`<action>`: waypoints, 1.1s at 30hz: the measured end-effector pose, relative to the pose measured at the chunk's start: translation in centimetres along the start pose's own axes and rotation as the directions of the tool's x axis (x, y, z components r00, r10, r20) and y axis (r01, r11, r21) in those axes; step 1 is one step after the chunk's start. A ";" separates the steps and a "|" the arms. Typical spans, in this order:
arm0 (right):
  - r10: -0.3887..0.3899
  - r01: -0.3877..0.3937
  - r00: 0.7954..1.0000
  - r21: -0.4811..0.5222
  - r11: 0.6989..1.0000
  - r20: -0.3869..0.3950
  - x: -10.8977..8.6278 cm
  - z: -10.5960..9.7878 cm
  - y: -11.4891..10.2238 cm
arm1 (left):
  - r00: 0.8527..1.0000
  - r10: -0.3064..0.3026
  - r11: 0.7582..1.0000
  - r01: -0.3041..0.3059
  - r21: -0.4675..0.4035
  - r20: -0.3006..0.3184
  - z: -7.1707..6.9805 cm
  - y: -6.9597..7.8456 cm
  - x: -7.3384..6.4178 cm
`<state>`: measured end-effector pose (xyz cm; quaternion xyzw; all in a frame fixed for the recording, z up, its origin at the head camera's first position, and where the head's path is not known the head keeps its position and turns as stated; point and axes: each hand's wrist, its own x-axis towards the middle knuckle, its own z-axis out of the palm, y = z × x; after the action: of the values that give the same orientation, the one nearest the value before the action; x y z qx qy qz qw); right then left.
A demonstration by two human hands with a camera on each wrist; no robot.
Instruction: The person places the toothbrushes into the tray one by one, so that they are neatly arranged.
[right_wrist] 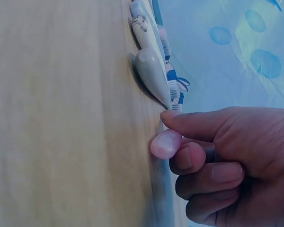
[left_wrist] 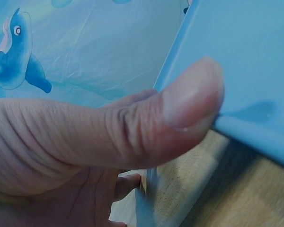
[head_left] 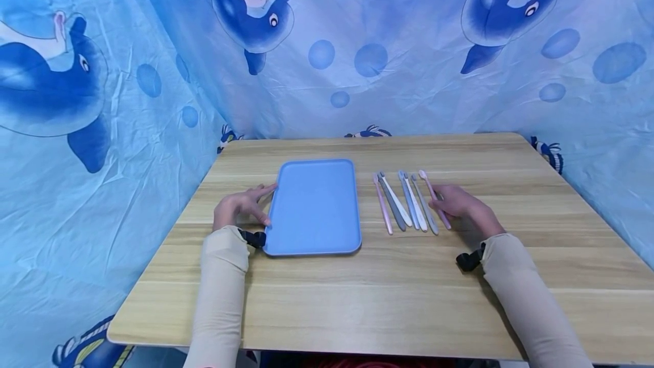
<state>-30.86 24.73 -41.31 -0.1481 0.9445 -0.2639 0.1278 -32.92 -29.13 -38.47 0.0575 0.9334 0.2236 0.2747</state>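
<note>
Along its left edge a light blue tray (head_left: 317, 209) is touched by my left hand (head_left: 242, 207), thumb and fingers spread apart. In the left wrist view the thumb (left_wrist: 189, 101) lies at the tray's rim (left_wrist: 255, 139). With thumb and curled fingers, my right hand (head_left: 457, 202) pinches a pink toothbrush (head_left: 443, 219), the rightmost of a row. Its rounded handle end (right_wrist: 164, 144) pokes out below the thumb in the right wrist view. Directly left of it lies a grey toothbrush (head_left: 427, 212).
More toothbrushes lie side by side right of the tray: white ones (head_left: 398, 203), a blue one (head_left: 410, 204), a dark grey one (head_left: 393, 206) and another pink one (head_left: 383, 209). All rest on the wooden table (head_left: 327, 300). Behind it hangs a blue dolphin-print curtain (head_left: 409, 101).
</note>
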 end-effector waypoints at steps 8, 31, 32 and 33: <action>-0.001 0.000 1.000 0.034 0.999 0.026 0.0 -0.1 0.2 | 1.000 0.020 1.000 -0.020 0.019 0.000 -0.1 -0.2 0.0; -0.074 0.093 0.996 0.465 0.881 -0.058 1.8 -0.5 -4.6 | 1.000 0.007 1.000 -0.007 -0.029 -0.003 0.1 -0.2 0.1; -0.073 0.092 0.996 0.487 0.869 -0.058 2.0 -0.4 -5.0 | 1.000 0.003 1.000 -0.003 -0.029 -0.004 0.1 -0.2 0.1; -0.066 0.086 0.996 0.507 0.858 -0.058 2.3 -0.3 -5.4 | 1.000 -0.006 1.000 0.006 -0.026 -0.007 0.1 -0.2 0.0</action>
<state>-31.88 19.68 -38.59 -0.1411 0.8370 -0.5115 0.1337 -32.88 -29.22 -38.67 0.0502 0.9317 0.2350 0.2726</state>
